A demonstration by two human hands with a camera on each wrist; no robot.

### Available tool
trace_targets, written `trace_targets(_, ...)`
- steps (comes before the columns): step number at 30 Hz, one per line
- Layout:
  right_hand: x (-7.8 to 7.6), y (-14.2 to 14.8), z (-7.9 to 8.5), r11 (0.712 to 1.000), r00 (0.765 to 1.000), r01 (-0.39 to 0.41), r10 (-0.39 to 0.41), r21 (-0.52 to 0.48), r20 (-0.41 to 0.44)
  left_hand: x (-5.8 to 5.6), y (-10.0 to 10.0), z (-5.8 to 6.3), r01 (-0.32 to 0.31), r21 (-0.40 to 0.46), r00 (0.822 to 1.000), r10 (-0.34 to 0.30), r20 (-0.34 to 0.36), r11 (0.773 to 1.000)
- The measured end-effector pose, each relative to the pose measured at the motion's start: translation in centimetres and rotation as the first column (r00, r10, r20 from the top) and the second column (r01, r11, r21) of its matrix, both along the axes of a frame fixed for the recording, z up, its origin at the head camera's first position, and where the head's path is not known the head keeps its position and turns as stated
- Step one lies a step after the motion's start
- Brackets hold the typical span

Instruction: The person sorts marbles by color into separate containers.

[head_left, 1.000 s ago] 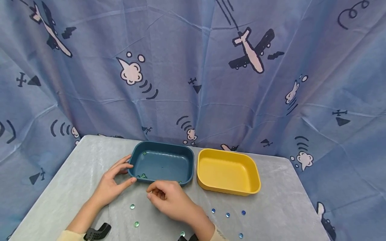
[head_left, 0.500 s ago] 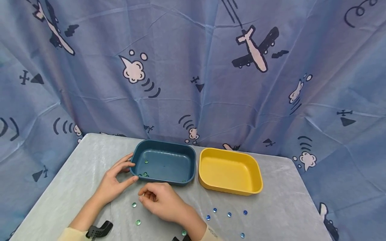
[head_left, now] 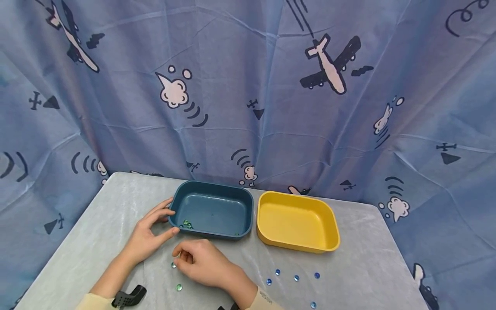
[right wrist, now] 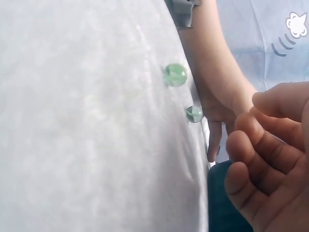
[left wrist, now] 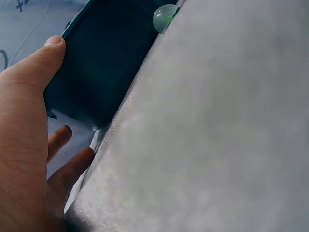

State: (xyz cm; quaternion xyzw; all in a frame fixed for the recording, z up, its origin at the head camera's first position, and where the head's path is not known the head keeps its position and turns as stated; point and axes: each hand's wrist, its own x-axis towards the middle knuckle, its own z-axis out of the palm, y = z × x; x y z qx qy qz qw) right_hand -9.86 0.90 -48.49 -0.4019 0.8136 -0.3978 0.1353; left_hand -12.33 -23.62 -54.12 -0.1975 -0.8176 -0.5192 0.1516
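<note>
My left hand [head_left: 146, 237] rests at the left corner of a teal tray [head_left: 213, 234], fingers fairly straight against its side. The thumb lies on the tray's outer wall in the left wrist view. Several green glass marbles [head_left: 187, 224] lie in the tray's near left corner. My right hand [head_left: 203, 260] hovers in front of the tray, fingers loosely bent, with nothing visible between them. By its fingertips a green marble [head_left: 173, 265] lies on the table; another green marble [head_left: 179, 287] is nearer me. Both also show in the right wrist view.
A yellow tray [head_left: 298, 248] stands just right of the teal one. Several blue marbles [head_left: 296, 278] lie on the grey cloth-covered table [head_left: 360, 258] in front of it. A patterned blue curtain [head_left: 217, 86] hangs behind the table.
My right hand has moved left and nearer me, over to the green marble. One marble inside the teal tray rolled to the near left cluster. The right forearm uncovered a blue marble.
</note>
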Motion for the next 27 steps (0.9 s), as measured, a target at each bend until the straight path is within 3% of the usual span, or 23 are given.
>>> trace_targets(8, -0.3, -0.5, -0.7, 0.992, 0.998, -0.051, 0.055, 0.118, -0.024, 0.0, 0.1, 0.1, 0.003, -0.003, 1.000, -0.003, 0.004, 1.000)
trace_targets(27, -0.4, -1.2, -1.8, 0.975, 0.989, -0.040, 0.069, 0.219, -0.127, 0.0, 0.0, 0.1, 0.011, 0.007, 1.000, -0.011, 0.006, 1.000)
